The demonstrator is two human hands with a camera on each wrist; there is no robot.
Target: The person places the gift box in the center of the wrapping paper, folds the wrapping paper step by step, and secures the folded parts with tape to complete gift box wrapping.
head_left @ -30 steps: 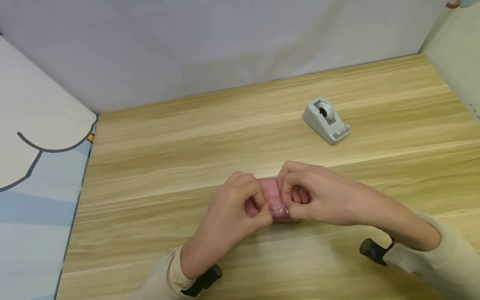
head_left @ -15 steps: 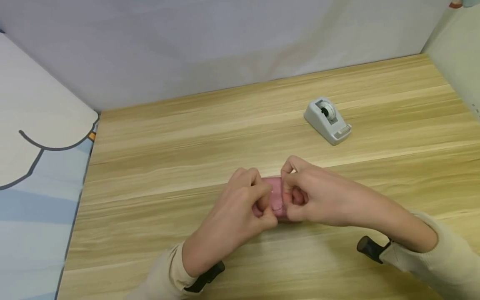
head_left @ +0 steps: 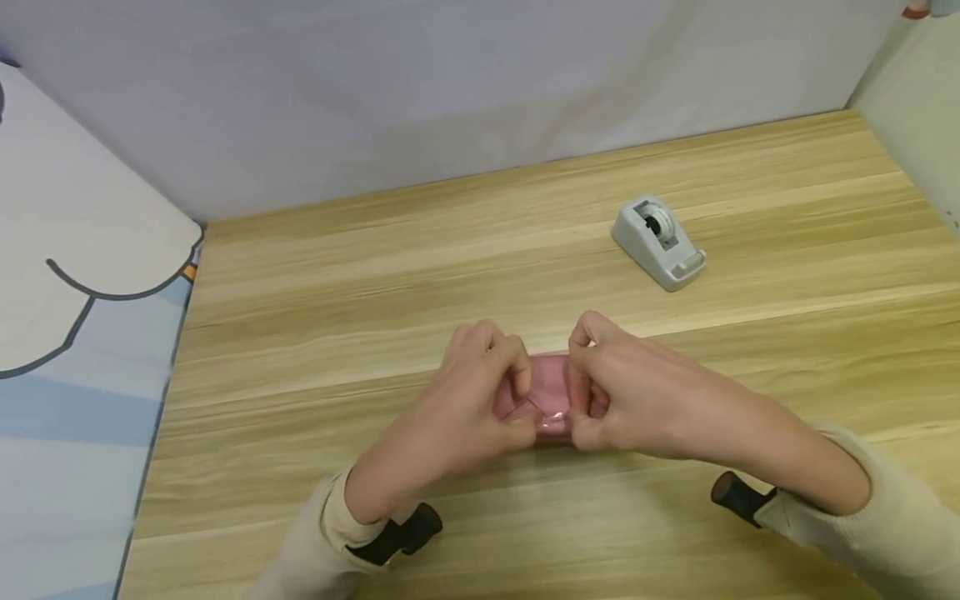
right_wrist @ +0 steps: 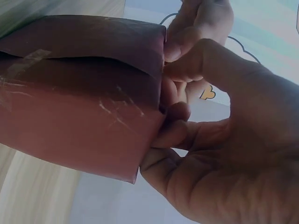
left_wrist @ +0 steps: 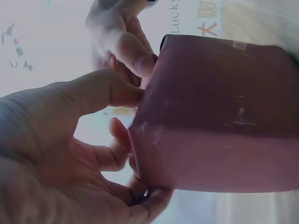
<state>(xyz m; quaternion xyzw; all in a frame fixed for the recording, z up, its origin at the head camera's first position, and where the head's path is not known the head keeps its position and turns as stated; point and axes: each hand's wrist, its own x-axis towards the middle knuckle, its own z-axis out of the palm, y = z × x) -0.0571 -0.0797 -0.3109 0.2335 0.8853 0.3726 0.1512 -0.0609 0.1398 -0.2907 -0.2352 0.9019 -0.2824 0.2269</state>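
A box wrapped in pink paper stands between both hands on the wooden table. My left hand pinches the left side of its upper end with thumb and bent fingers. At the right side of that end, my right hand pinches the paper edge. Glossy clear tape shines near the front edge. In the left wrist view the box fills the right half, with both hands at one end. The right wrist view shows an overlapping paper seam and a strip of clear tape across it.
A grey tape dispenser with a roll in it sits farther back on the right of the table. A pale wall borders the back, and a panel with cartoon print the left side.
My left hand first shifted right over the box's end, then back left, uncovering more pink paper. My right hand has stayed at the right edge with small movements. The tape dispenser has not moved.
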